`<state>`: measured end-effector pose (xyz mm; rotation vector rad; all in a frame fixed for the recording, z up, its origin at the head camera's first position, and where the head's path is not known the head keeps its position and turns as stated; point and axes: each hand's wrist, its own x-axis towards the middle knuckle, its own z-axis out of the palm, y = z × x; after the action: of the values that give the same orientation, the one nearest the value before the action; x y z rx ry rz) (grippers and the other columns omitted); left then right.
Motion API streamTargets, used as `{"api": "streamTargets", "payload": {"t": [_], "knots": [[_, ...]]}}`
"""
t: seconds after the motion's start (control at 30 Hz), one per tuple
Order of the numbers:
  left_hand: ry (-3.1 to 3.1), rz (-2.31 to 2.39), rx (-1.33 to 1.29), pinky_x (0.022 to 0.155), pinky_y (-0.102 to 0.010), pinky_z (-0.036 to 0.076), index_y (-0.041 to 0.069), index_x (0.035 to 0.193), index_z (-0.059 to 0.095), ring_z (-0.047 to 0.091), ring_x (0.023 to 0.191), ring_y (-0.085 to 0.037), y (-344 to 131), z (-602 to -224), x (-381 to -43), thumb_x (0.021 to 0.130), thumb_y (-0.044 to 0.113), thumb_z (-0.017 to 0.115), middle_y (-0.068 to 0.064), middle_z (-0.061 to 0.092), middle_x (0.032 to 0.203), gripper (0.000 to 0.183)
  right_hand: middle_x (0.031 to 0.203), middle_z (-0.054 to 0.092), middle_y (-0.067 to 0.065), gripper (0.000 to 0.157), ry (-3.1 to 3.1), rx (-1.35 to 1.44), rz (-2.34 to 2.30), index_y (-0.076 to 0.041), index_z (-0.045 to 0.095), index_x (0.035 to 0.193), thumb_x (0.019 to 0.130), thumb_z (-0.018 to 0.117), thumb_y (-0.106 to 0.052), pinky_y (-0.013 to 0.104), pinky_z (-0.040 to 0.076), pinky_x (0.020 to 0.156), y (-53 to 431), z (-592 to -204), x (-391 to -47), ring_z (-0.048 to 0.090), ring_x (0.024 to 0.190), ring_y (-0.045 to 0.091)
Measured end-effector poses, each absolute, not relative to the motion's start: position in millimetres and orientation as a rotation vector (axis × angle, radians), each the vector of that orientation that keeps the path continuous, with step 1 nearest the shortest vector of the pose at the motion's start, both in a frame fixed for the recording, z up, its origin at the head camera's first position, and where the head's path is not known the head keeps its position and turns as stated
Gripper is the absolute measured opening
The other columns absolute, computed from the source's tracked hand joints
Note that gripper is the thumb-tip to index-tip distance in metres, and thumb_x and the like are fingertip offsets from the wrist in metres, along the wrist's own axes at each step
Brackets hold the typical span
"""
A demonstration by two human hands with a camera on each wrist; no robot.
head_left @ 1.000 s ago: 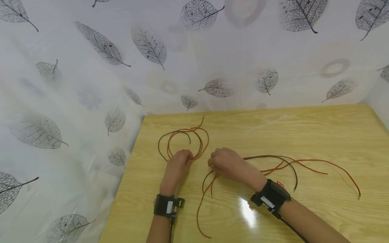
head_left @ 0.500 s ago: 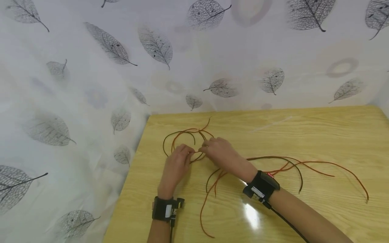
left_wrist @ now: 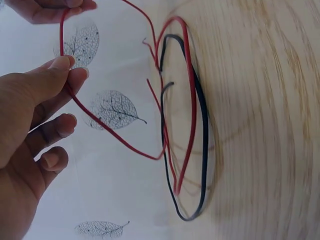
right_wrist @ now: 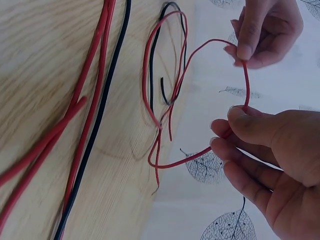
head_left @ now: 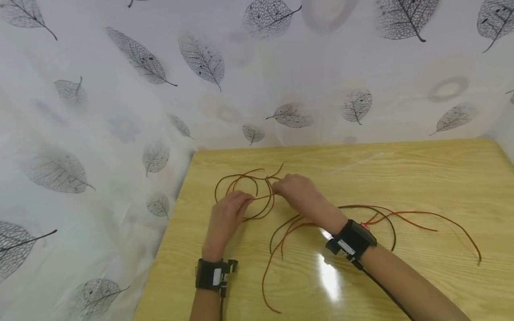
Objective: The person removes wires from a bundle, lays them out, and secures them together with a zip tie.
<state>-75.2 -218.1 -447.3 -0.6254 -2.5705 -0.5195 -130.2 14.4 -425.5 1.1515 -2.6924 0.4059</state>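
Note:
A red wire is stretched between both hands, raised above the table. My left hand pinches it between thumb and forefinger, the other fingers loosely curled in the left wrist view. Close by on the right, my right hand pinches the same wire with thumb and fingertips. From the hands, the wire runs down to a loose coil at the back left. That coil also holds a black wire and a further red loop, both resting on the wood.
A second bundle of red wires and a black wire lies across the table, partly beneath my right forearm. A leaf-printed white sheet rises along the back and left edges. Black cameras are strapped to the wrists.
Both hands have come to the red wire and lifted a stretch of it from the coil. The right hand moved up and away from the second bundle; the gap between the hands has widened slightly since half a second ago.

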Motion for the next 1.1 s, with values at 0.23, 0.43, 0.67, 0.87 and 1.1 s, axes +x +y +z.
{"api": "streamTargets", "payload": {"t": [0.23,0.43,0.67,0.87,1.1], "knots": [[-2.581,-0.465,-0.567,0.063,-0.031,0.057,0.014,0.094,0.076,0.066,0.077,-0.014,-237.4,-451.7,-74.1,0.086,0.015,0.074,0.001,0.073,0.087,0.008,0.091,0.073,0.003,0.012,-2.666,1.126,0.514,-0.012,0.073,0.094,0.087,0.07,-0.003,0.033,0.056,0.072,26.9,-416.1,-132.3,0.065,0.081,0.02],[-2.582,-0.443,-0.542,0.062,-0.034,0.056,0.012,0.095,0.075,0.067,0.076,-0.017,-252.1,-452.5,-73.4,0.087,0.013,0.074,-0.001,0.073,0.089,0.009,0.098,0.073,0.006,0.026,-2.616,1.139,0.502,-0.008,0.073,0.1,0.081,0.07,0.009,0.036,0.055,0.081,38.4,-408.9,-137.4,0.065,0.089,0.023],[-2.568,-0.431,-0.425,0.063,-0.037,0.057,0.014,0.098,0.077,0.068,0.079,-0.019,-274.5,-446.3,-70.1,0.085,0.011,0.075,0.0,0.073,0.09,0.013,0.099,0.072,0.009,0.02,-2.572,1.031,0.576,-0.006,0.071,0.102,0.085,0.07,0.004,0.038,0.056,0.079,56.9,-403.5,-145.4,0.065,0.091,0.026],[-2.544,-0.411,-0.379,0.064,-0.036,0.056,0.013,0.1,0.077,0.068,0.079,-0.019,-288.1,-445.2,-66.9,0.086,0.014,0.075,0.0,0.073,0.092,0.014,0.099,0.072,0.009,0.021,-2.536,1.022,0.614,-0.005,0.071,0.102,0.084,0.072,0.004,0.037,0.056,0.079,62.1,-404.3,-148.2,0.064,0.091,0.025],[-2.467,-0.364,-0.312,0.06,-0.038,0.055,0.012,0.096,0.078,0.068,0.075,-0.022,-301.8,-442.0,-60.3,0.081,0.009,0.078,-0.003,0.074,0.089,0.015,0.091,0.072,0.008,0.017,-2.454,1.068,0.479,-0.007,0.072,0.095,0.079,0.075,-0.001,0.036,0.052,0.072,64.8,-406.6,-152.7,0.06,0.085,0.025]]}}
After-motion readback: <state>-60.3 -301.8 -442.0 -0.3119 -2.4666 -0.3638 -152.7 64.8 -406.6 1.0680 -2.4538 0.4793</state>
